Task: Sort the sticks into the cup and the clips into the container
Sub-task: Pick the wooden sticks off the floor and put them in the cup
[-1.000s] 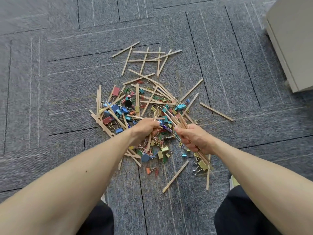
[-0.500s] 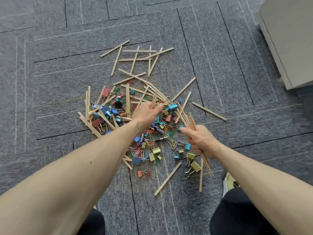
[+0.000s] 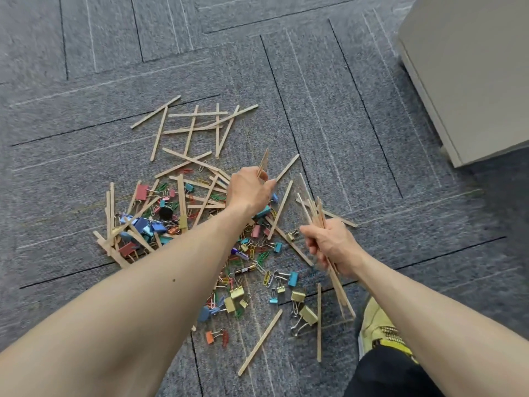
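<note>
Currently both hands are over the mess on the grey carpet floor. The left hand is out over the far side of the pile, its fingers pinching a thin wooden stick that pokes up and away from the fingertips; could be two sticks pressed together, can't tell. The right hand is nearer the body and to the right, fingers curled tight round a bundle of sticks, ends fanning out above the fist and trailing below it toward the shoe. The rest of the sticks are on the floor: a loose criss-cross group at the far edge, more mixed through the middle, two lone ones on the near side. The clips are all on the floor too, coloured binder clips and paper clips tangled between and under the sticks, thickest at left and under the left forearm. A small battery lies among them. A pale cabinet stands at top right, well apart from the pile.
</note>
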### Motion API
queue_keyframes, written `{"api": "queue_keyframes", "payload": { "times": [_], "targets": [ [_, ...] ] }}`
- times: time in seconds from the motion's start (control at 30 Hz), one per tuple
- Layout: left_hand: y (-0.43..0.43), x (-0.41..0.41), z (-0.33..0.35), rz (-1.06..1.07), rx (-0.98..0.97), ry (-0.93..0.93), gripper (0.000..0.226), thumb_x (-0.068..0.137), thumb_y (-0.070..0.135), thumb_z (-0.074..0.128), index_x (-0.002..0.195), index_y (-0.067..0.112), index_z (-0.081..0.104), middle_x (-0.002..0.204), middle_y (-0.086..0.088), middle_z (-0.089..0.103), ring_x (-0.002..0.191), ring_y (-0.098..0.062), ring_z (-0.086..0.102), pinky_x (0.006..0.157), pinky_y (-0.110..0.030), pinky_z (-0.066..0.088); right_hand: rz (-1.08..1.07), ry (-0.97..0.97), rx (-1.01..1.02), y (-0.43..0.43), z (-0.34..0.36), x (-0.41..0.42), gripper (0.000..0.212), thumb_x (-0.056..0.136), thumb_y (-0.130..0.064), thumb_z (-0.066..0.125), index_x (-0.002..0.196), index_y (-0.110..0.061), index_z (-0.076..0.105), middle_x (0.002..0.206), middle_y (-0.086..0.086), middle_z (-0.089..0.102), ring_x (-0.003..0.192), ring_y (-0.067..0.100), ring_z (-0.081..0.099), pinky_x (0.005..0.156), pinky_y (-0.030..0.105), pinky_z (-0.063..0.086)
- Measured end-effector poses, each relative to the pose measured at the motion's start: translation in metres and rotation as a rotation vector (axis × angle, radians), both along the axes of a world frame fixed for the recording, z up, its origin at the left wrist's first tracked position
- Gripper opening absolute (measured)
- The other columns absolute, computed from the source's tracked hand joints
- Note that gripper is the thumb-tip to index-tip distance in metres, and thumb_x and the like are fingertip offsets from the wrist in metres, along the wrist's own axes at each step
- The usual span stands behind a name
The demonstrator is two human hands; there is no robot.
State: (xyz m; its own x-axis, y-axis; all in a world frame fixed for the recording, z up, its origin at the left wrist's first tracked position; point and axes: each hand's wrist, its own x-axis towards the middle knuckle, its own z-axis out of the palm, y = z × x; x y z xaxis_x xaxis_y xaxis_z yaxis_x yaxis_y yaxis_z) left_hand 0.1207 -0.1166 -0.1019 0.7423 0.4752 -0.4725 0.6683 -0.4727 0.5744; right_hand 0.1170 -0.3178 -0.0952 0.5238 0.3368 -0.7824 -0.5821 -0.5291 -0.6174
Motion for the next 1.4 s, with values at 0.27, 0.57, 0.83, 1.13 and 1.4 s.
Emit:
{"api": "queue_keyframes", "payload": {
  "times": [0.27, 0.57, 0.83, 1.13, 1.4],
  "targets": [
    [-0.007, 0.03, -0.01, -0.152, 0.065, 0.135, 0.022, 0.087, 0.035, 0.07, 0.086, 0.016, 0.059, 0.085, -0.003, 0.066, 0.081, -0.02, 0.066, 0.083, -0.039, 0.056, -0.013, -0.085, -0.005, -0.009, -0.004, 0.016, 0.02, 0.097, -0.021, 0.059, 0.096, -0.005, 0.07, 0.05, -0.001, 0.053, 0.037, 0.012, 0.041, 0.034, 0.021, 0.034],
    [-0.007, 0.026, -0.014, -0.263, 0.18, 0.181, 0.012, 0.094, 0.011, 0.06, 0.083, 0.01, 0.063, 0.079, -0.004, 0.065, 0.072, -0.017, 0.064, 0.054, -0.024, 0.042, 0.044, -0.157, -0.025, -0.008, -0.002, 0.03, 0.021, 0.1, -0.029, 0.053, 0.098, -0.009, 0.06, 0.058, 0.0, 0.055, 0.037, 0.006, 0.045, 0.037, 0.02, 0.04],
    [-0.005, 0.027, -0.004, -0.375, 0.15, 0.243, 0.008, 0.087, -0.001, 0.058, 0.09, 0.005, 0.062, 0.084, -0.008, 0.064, 0.074, -0.02, 0.062, 0.067, -0.031, 0.053, 0.039, -0.267, -0.181, -0.014, -0.004, 0.047, 0.022, 0.098, -0.018, 0.055, 0.079, -0.008, 0.059, 0.07, 0.007, 0.06, 0.057, 0.017, 0.051, 0.053, 0.032, 0.043],
    [-0.004, 0.03, -0.001, -0.476, 0.061, 0.225, 0.016, 0.1, 0.01, 0.035, 0.101, 0.006, 0.05, 0.093, -0.009, 0.057, 0.069, -0.016, 0.049, 0.058, -0.027, 0.041, 0.471, -0.604, -0.454, -0.021, -0.012, 0.047, 0.021, 0.099, -0.033, 0.055, 0.093, -0.015, 0.048, 0.073, 0.002, 0.059, 0.062, 0.014, 0.057, 0.052, 0.027, 0.044],
    [-0.006, 0.033, 0.003, -0.462, -0.044, 0.264, 0.024, 0.101, 0.007, 0.032, 0.117, -0.002, 0.048, 0.104, -0.011, 0.058, 0.07, -0.01, 0.051, 0.054, -0.019, 0.038, 0.382, -0.545, -0.412, -0.026, -0.015, 0.051, 0.025, 0.092, -0.035, 0.065, 0.09, -0.017, 0.048, 0.08, 0.0, 0.056, 0.067, 0.013, 0.054, 0.053, 0.023, 0.037]
  ]
}}
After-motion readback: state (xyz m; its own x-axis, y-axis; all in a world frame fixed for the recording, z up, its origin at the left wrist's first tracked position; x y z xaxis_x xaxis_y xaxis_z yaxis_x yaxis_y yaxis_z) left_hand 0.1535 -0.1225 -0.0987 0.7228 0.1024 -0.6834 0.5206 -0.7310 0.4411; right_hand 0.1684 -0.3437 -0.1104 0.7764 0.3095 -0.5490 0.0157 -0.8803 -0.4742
